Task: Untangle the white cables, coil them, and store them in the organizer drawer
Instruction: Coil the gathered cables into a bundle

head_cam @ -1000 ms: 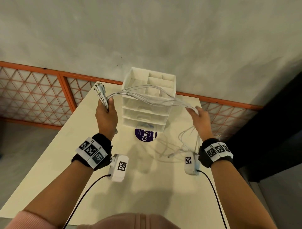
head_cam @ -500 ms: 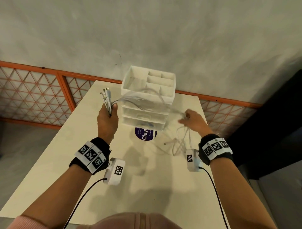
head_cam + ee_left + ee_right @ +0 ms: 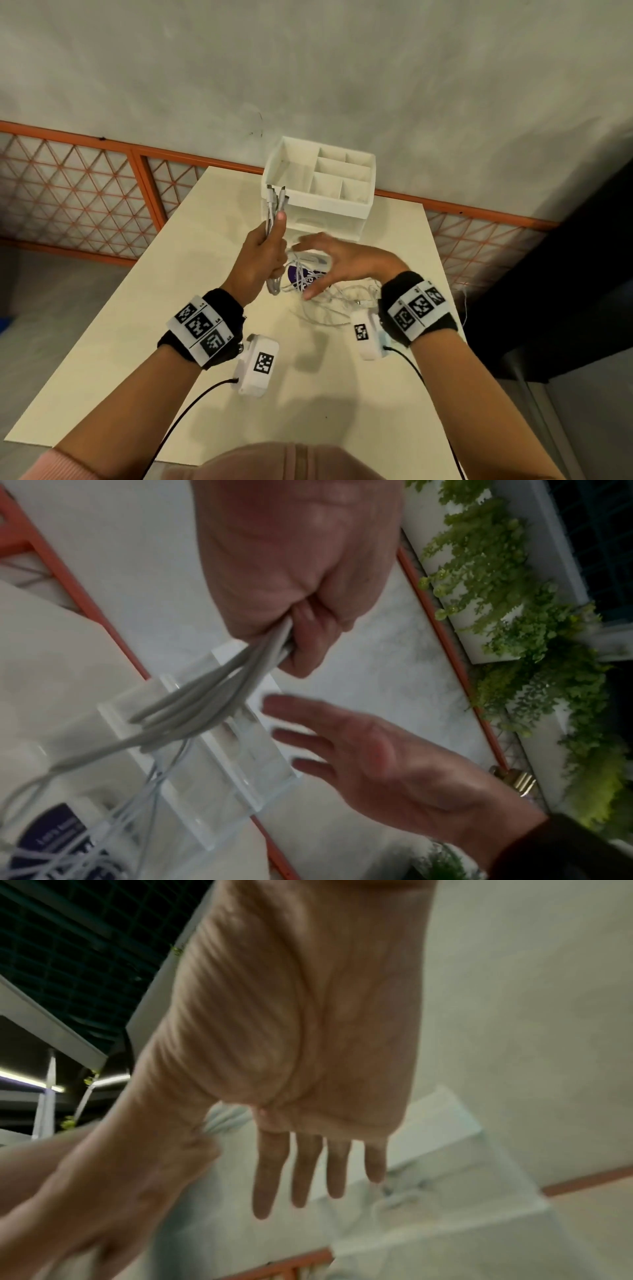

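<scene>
My left hand [image 3: 265, 250] grips a bunch of white cables [image 3: 274, 212] upright, with the plug ends sticking up in front of the white organizer [image 3: 318, 192]. In the left wrist view the cables [image 3: 212, 704] run out of my fist [image 3: 294, 631] toward the table. The loose cable lengths [image 3: 329, 301] lie tangled on the table below my hands. My right hand [image 3: 329, 263] hovers just right of the left hand, fingers straight and spread, holding nothing. The right wrist view shows its palm and straight fingers [image 3: 301, 1172].
The organizer stands at the far edge of the cream table [image 3: 171, 325], with open compartments on top and drawers below. A purple round sticker [image 3: 301, 277] lies under the cables. An orange lattice railing [image 3: 85, 198] runs behind the table. Dark furniture [image 3: 565, 274] stands on the right.
My right hand let go of the cables and moved left, close to the left hand. The left hand moved right with its bunch. The stretched cables dropped onto the table.
</scene>
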`<action>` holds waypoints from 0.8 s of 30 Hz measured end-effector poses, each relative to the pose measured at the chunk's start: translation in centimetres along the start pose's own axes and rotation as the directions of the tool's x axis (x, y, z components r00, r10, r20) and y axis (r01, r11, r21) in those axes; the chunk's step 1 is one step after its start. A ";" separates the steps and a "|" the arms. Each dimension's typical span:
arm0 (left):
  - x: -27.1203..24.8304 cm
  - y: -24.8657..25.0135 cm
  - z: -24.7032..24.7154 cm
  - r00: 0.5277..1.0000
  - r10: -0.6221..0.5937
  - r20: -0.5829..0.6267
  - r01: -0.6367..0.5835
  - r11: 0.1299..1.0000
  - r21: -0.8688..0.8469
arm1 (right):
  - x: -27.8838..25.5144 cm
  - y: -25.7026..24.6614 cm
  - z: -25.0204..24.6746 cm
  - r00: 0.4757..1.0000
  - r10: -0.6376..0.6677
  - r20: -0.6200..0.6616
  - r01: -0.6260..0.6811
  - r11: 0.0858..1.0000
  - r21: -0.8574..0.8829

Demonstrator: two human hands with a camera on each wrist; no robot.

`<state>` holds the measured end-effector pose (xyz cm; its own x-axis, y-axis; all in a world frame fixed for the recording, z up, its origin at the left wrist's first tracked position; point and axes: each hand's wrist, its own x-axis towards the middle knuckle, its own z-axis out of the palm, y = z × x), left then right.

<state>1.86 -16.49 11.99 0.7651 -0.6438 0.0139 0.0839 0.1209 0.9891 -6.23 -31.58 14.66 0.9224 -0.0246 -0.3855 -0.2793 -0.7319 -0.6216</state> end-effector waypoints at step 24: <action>-0.2 -2.7 -1.9 0.999 -0.032 0.009 0.026 0.924 0.383 | 0.6 -2.3 -0.1 0.960 -0.029 -0.280 0.109 0.956 0.274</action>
<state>2.70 -15.27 9.05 0.7560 -0.6543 -0.0166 -0.1468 -0.1942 0.9699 -4.99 -29.93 15.92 0.9680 -0.1928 -0.1608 -0.2394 -0.5158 -0.8225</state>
